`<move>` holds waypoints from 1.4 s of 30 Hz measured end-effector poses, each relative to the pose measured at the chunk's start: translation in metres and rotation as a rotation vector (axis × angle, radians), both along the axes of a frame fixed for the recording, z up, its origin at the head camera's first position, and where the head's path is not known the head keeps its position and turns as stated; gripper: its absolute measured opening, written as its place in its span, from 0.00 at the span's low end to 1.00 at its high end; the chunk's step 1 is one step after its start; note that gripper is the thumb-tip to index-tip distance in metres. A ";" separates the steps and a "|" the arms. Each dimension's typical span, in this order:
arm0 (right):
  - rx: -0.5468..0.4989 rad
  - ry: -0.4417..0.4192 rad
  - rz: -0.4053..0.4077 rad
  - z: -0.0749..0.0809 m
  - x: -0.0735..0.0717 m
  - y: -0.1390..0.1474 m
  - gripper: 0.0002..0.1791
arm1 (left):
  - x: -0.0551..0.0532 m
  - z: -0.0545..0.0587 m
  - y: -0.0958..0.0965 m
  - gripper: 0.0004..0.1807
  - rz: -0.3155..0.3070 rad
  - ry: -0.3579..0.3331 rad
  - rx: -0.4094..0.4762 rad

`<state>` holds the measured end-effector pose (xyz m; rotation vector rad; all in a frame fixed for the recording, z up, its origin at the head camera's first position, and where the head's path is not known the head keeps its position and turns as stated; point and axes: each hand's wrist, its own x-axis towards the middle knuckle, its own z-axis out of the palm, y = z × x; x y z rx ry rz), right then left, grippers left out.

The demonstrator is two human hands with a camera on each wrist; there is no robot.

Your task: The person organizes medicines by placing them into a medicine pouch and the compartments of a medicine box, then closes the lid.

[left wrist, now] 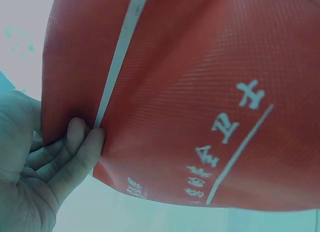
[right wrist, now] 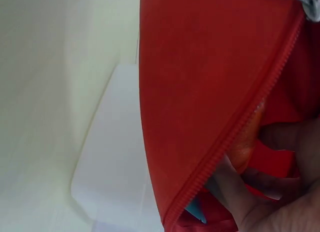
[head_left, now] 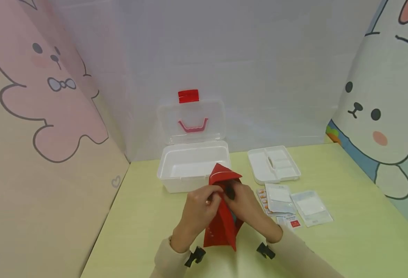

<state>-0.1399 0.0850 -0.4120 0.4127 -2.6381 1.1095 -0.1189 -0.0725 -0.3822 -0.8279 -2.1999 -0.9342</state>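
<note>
A red zippered pouch (head_left: 217, 227) stands upright between both hands, with white lettering (left wrist: 225, 132) on its side. My left hand (head_left: 201, 204) pinches the pouch's edge beside a pale stripe (left wrist: 115, 72). Through the unzipped mouth, my right hand (head_left: 245, 204) reaches inside. There its thumb and fingers (right wrist: 232, 189) close about an orange item (right wrist: 245, 147), whose kind I cannot tell. Lower in the pouch shows a bit of something blue (right wrist: 196, 210). Much of the inside is hidden by the pouch wall.
Behind the pouch stands a white box (head_left: 174, 181) with its clear lid (head_left: 169, 119) raised. A divided white tray (head_left: 259, 170) sits to the right. Nearer lie a blister pack (head_left: 262, 199) of orange capsules and clear packets (head_left: 311, 206), plus a small printed packet (head_left: 290, 221).
</note>
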 end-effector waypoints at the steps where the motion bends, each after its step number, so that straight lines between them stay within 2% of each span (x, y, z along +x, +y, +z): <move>1: 0.014 0.009 -0.004 -0.001 0.000 0.000 0.13 | 0.000 -0.001 0.000 0.08 0.003 0.002 0.004; 11: 0.042 0.026 0.017 0.001 0.002 0.010 0.15 | -0.004 -0.003 -0.006 0.09 0.003 -0.031 0.055; 19: -0.007 0.041 0.037 0.011 0.010 0.028 0.17 | -0.004 -0.004 -0.009 0.08 0.012 -0.045 0.077; 26: -0.046 0.026 0.075 0.018 0.007 0.046 0.15 | -0.004 -0.003 -0.012 0.07 0.028 -0.074 0.083; 34: 0.057 0.032 0.021 0.027 -0.008 0.076 0.15 | -0.005 -0.005 -0.015 0.07 0.050 -0.093 0.086; 38: 0.164 -0.006 -0.023 0.023 -0.018 0.093 0.17 | -0.006 -0.005 -0.016 0.08 0.056 -0.086 0.091; 42: 0.255 -0.065 -0.027 0.012 -0.023 0.105 0.20 | -0.007 -0.005 -0.018 0.08 0.060 -0.079 0.085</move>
